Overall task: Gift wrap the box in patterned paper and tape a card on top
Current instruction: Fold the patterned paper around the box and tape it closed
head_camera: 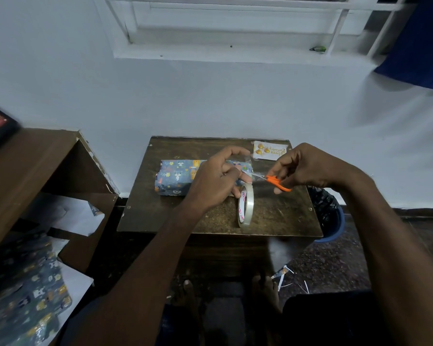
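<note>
Left hand (215, 178) pinches a clear tape strip (245, 168) off the transparent tape roll (245, 206); right hand (305, 168) grips orange-handled scissors (273, 181). Blue patterned wrapped box (178, 178) on dark wooden counter (280, 213) (white greeting card (269, 151) behind). Blue bin (333, 221) holds black liner.

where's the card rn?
In the head view the card lies flat at the table's far right corner, unattached, just beyond the wrapped box and the right hand holding the scissors.
</note>
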Tool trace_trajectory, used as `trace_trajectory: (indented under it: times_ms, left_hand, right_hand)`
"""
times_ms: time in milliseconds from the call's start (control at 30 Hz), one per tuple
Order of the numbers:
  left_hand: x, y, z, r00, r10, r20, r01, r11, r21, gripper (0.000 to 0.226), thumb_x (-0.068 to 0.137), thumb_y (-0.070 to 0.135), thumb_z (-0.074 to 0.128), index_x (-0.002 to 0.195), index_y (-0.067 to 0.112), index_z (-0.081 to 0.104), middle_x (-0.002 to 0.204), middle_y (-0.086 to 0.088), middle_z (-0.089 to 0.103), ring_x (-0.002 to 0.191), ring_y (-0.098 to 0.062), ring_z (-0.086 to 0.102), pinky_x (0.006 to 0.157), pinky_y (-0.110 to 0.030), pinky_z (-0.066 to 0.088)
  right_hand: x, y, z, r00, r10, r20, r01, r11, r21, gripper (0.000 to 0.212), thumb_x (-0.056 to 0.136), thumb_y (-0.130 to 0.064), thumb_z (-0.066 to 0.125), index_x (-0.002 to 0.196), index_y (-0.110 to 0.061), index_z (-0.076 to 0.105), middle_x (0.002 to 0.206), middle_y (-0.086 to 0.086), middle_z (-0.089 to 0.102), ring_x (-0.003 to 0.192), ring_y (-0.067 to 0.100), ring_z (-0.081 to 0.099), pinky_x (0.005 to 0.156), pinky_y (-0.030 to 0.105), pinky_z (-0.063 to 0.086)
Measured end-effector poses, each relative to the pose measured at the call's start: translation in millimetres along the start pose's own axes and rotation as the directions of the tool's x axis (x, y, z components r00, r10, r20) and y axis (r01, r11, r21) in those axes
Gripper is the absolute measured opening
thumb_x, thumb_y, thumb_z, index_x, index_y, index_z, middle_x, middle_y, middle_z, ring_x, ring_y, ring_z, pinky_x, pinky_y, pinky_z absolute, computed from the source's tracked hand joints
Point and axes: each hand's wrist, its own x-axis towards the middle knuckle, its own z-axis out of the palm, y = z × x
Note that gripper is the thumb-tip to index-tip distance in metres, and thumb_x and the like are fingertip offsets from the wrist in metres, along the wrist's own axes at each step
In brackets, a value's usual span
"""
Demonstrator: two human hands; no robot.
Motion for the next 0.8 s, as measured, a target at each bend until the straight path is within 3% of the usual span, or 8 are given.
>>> trace_trajectory:
  times_ms: [100, 200, 300, 433, 533, 600, 700, 800]
  left_hand:
    - [-0.1, 0.6, -0.9, 1.0, -0.018, -0.002, 0.018, 1.0, -0.017, 0.036, 0.103, 0.005, 0.055, 0.133, 0.025, 0.058, 0.089, 0.001, 0.082, 0.053, -0.02, 0.07, 0.054, -0.017, 0.048]
    - [-0.1, 0.0, -1.4, 1.0, -0.025, 0.0, 0.025, 1.0, -0.018, 0.036, 0.105, 0.006, 0.053, 0.135, 0.026, 0.058, 0.091, -0.001, 0.082, 0.054, -0.021, 0.07, 0.052, -0.015, 0.046]
    - [0.7, -2.0, -1.9, 1.0, -0.027, 0.001, 0.027, 0.999, -0.028, 0.034, 0.108, 0.009, 0.046, 0.136, 0.026, 0.057, 0.091, -0.002, 0.081, 0.056, -0.022, 0.07, 0.05, -0.015, 0.045]
    - [1.6, -3.7, -1.8, 1.0, -0.019, 0.0, 0.019, 1.0, -0.015, 0.039, 0.103, 0.006, 0.055, 0.136, 0.026, 0.056, 0.09, 0.0, 0.081, 0.056, -0.019, 0.071, 0.053, -0.018, 0.049]
    - [2.6, -8.2, -1.1, 1.0, 0.015, 0.009, -0.015, 1.0, 0.0, 0.042, 0.099, 0.009, 0.067, 0.135, 0.029, 0.056, 0.089, -0.001, 0.081, 0.06, -0.02, 0.073, 0.069, -0.035, 0.062]
    - [4.1, -11.6, -0.4, 0.999, 0.03, 0.011, -0.03, 0.999, 0.012, 0.046, 0.097, 0.012, 0.072, 0.135, 0.029, 0.055, 0.088, -0.002, 0.08, 0.063, -0.022, 0.074, 0.079, -0.043, 0.065]
    - [5.1, -13.2, -0.4, 0.999, 0.039, 0.01, -0.039, 0.999, 0.016, 0.05, 0.094, 0.012, 0.076, 0.136, 0.028, 0.054, 0.086, 0.0, 0.079, 0.064, -0.023, 0.075, 0.078, -0.039, 0.064]
    - [4.2, -13.0, -1.6, 0.999, 0.044, 0.014, -0.044, 0.999, 0.012, 0.053, 0.092, 0.013, 0.08, 0.137, 0.025, 0.054, 0.087, -0.001, 0.079, 0.064, -0.02, 0.074, 0.073, -0.034, 0.063]
  right_hand:
    - [-0.7, -4.2, 1.6, 1.0, 0.008, 0.001, -0.008, 1.0, 0.006, 0.03, 0.074, 0.002, 0.09, 0.097, -0.016, 0.083, 0.079, 0.004, 0.08, 0.072, 0.009, 0.073, 0.07, 0.012, 0.051]
    - [-1.6, -8.5, 4.0, 1.0, 0.028, -0.012, -0.028, 1.0, -0.001, 0.033, 0.069, -0.006, 0.095, 0.095, -0.02, 0.082, 0.065, -0.016, 0.072, 0.054, -0.005, 0.058, 0.058, 0.006, 0.04]
    - [-1.3, -7.6, 5.2, 0.996, 0.076, -0.044, -0.077, 0.997, -0.006, 0.025, 0.069, -0.019, 0.097, 0.09, -0.021, 0.082, 0.054, -0.015, 0.064, 0.047, 0.001, 0.044, 0.053, 0.017, 0.035]
    - [4.4, 7.7, 8.7, 0.982, 0.132, -0.139, -0.15, 0.98, -0.128, 0.016, 0.074, -0.011, 0.093, 0.08, -0.02, 0.082, 0.067, -0.011, 0.076, 0.058, -0.003, 0.061, 0.06, 0.018, 0.043]
    - [17.6, 20.1, 20.2, 0.948, 0.19, -0.255, -0.263, 0.918, -0.297, 0.023, 0.067, -0.022, 0.098, 0.067, -0.028, 0.076, 0.065, -0.01, 0.071, 0.07, 0.005, 0.063, 0.058, 0.025, 0.042]
    - [27.9, 26.3, 32.0, 0.931, 0.231, -0.285, -0.327, 0.873, -0.361, 0.026, 0.064, -0.027, 0.099, 0.075, -0.024, 0.076, 0.076, -0.007, 0.07, 0.08, 0.013, 0.064, 0.057, 0.024, 0.039]
    - [41.0, 31.7, 46.2, 0.903, 0.257, -0.344, -0.384, 0.843, -0.378, 0.036, 0.058, -0.026, 0.102, 0.086, -0.017, 0.079, 0.086, 0.003, 0.074, 0.087, 0.021, 0.067, 0.061, 0.027, 0.046]
    - [46.5, 30.3, 48.8, 0.894, 0.266, -0.36, -0.399, 0.838, -0.373, 0.03, 0.06, -0.016, 0.099, 0.083, -0.017, 0.081, 0.082, 0.006, 0.076, 0.079, 0.022, 0.07, 0.064, 0.029, 0.054]
